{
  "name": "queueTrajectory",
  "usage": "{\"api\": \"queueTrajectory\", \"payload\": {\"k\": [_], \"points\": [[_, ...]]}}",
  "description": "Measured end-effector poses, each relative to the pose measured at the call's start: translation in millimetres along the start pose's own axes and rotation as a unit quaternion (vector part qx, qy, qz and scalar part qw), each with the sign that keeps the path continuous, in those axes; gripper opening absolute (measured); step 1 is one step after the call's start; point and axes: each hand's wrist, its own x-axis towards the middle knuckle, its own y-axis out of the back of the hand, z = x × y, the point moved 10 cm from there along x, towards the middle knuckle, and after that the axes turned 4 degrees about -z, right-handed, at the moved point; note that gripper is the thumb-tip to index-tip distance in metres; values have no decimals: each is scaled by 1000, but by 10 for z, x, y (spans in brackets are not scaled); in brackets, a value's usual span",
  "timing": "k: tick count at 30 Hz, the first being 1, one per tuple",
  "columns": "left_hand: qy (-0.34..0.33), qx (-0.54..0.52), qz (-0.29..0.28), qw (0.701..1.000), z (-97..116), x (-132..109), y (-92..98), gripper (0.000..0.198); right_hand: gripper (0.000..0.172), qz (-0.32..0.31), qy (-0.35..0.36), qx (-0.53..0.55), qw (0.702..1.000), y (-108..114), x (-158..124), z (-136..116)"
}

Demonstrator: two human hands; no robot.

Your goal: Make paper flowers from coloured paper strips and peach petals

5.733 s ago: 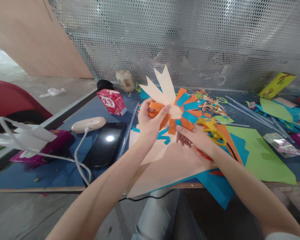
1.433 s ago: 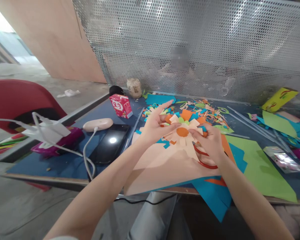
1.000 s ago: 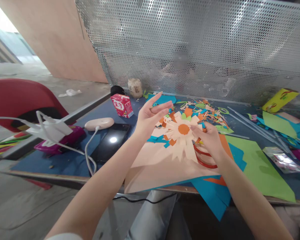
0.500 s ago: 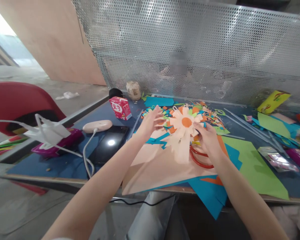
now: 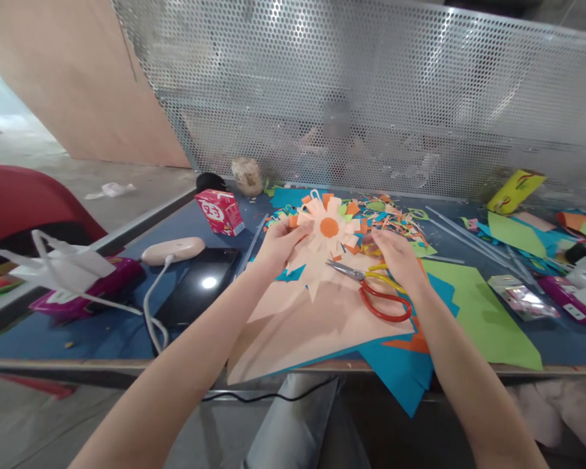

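A paper flower [image 5: 317, 244] with pale peach petals, orange and green strips and an orange round centre is up over the paper pile. My left hand [image 5: 284, 244] pinches its left edge between thumb and fingers. Close to the flower's right edge is my right hand [image 5: 395, 254], its fingers loosely bent and apart, seemingly holding nothing. Below that hand, scissors [image 5: 359, 275] with red and yellow handles lie on the peach paper sheet [image 5: 293, 339], blades pointing left. A white paper loop shows at the top of the flower.
Paper scraps [image 5: 390, 218] are strewn behind the hands, before a perforated metal panel [image 5: 273, 85]. To the left are a pink box [image 5: 219, 212], a phone [image 5: 200, 286] and a white cabled device [image 5: 173, 251]. Green paper [image 5: 488, 312] lies right; blue sheets [image 5: 395, 374] overhang the front edge.
The flower has shifted left and turned. My left hand, open before, now grips its left edge, while my right hand has let go of its right side. The scissors are more fully visible.
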Motion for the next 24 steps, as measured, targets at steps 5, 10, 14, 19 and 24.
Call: {"api": "queueTrajectory", "payload": {"k": [5,10,14,19,24], "points": [[24,-17,-31,999,-5,-23,-73,35,21,58,-40,-130,989,412,88,196],[69,73,-113,989,-167,-6,-194,32,25,99,-159,-361,914,745,0,418],[58,174,-179,967,-250,-24,-263,29,34,-36,-219,-406,887,484,-1,668],[68,270,-285,917,-372,-190,-456,25,29,-128,-196,-362,902,298,88,779],[59,245,-299,920,-330,-248,-555,22,40,-130,-164,-350,913,333,118,741]]}}
